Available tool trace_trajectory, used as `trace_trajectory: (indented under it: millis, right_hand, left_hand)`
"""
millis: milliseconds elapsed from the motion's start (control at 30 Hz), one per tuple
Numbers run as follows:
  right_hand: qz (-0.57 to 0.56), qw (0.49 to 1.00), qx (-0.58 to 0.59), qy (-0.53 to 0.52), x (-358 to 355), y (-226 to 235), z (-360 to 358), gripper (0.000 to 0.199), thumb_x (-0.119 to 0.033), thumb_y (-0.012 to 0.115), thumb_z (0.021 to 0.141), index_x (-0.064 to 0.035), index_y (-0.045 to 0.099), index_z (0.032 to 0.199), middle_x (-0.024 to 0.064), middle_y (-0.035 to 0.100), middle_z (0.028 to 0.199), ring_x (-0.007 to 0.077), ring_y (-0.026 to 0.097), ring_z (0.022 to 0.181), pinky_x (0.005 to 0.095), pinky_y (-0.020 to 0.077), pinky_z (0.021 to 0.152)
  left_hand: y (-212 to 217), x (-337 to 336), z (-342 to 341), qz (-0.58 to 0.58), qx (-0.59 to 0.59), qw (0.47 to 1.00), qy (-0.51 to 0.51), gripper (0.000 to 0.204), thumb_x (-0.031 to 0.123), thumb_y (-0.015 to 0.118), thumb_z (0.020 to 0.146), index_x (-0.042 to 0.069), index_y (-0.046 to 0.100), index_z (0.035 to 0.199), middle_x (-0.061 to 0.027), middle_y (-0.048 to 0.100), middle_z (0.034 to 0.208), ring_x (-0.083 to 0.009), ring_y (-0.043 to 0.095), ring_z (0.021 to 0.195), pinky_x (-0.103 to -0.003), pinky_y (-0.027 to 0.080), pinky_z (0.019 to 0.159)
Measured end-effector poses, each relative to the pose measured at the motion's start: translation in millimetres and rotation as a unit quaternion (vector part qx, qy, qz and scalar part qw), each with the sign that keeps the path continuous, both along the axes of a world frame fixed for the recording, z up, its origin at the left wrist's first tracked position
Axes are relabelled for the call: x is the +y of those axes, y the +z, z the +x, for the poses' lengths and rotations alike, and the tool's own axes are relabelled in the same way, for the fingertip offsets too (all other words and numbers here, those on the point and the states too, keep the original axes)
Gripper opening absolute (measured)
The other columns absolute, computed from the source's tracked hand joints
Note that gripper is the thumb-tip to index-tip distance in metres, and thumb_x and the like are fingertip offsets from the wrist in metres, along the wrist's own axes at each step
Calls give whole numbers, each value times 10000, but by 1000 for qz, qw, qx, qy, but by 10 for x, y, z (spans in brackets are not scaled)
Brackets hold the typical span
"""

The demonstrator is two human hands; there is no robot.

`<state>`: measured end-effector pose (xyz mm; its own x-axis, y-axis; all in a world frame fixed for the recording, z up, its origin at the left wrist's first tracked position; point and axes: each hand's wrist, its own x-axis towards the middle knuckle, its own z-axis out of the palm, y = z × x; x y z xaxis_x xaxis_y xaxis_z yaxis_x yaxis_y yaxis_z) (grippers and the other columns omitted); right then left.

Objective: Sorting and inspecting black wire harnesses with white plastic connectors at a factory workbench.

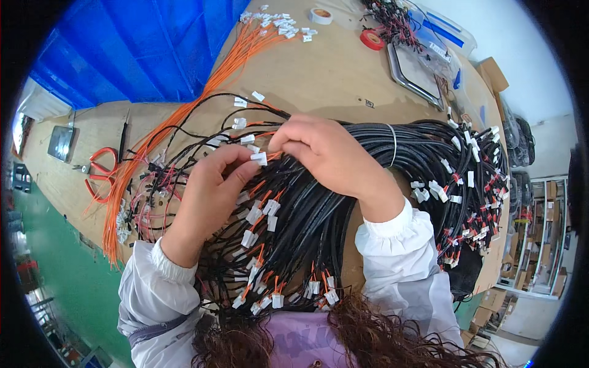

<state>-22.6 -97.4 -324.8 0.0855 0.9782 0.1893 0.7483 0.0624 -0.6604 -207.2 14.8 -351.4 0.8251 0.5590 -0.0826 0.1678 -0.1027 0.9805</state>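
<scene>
A large bundle of black cables point(368, 144) lies across the table, with orange wire ends and white tags at its near left side. Above those ends, my left hand point(215, 184) pinches a white connector-like tag point(260, 159) between thumb and fingertips. Just to its right, my right hand point(328, 153) is closed on a short orange wire point(275, 155) that leads to that tag. Part of the wire is hidden behind my right fingers. More white tags point(254, 213) hang from the cable ends below my hands.
Long orange wires point(147, 144) run along the left beside a blue bin point(132, 52). Red-handled pliers point(103, 175) lie farther left. White tape point(321, 15), red tape point(372, 39) and a metal-edged tray point(414, 76) sit at the back. A white tie point(394, 144) wraps the bundle.
</scene>
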Motion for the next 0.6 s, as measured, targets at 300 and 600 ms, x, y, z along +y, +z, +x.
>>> trace_trajectory:
  millis: [300,600]
  right_hand:
    - [14,989,-126,-72,37,-27,-125,161,-91,570,879,-53,619,1027,136,602,956,361,583,903,439,470,773]
    - [-15,995,-31,-91,73,37,-161,129,-109,609,841,-55,615,958,113,625,760,332,602,724,412,462,646]
  left_hand:
    - [-29,36,-55,278,-34,959,-34,99,30,591,896,-4,619,985,-152,622,852,-282,612,741,-351,480,685]
    - [-90,100,112,307,16,949,71,121,77,626,882,44,605,996,-138,645,769,-315,634,670,-388,485,599]
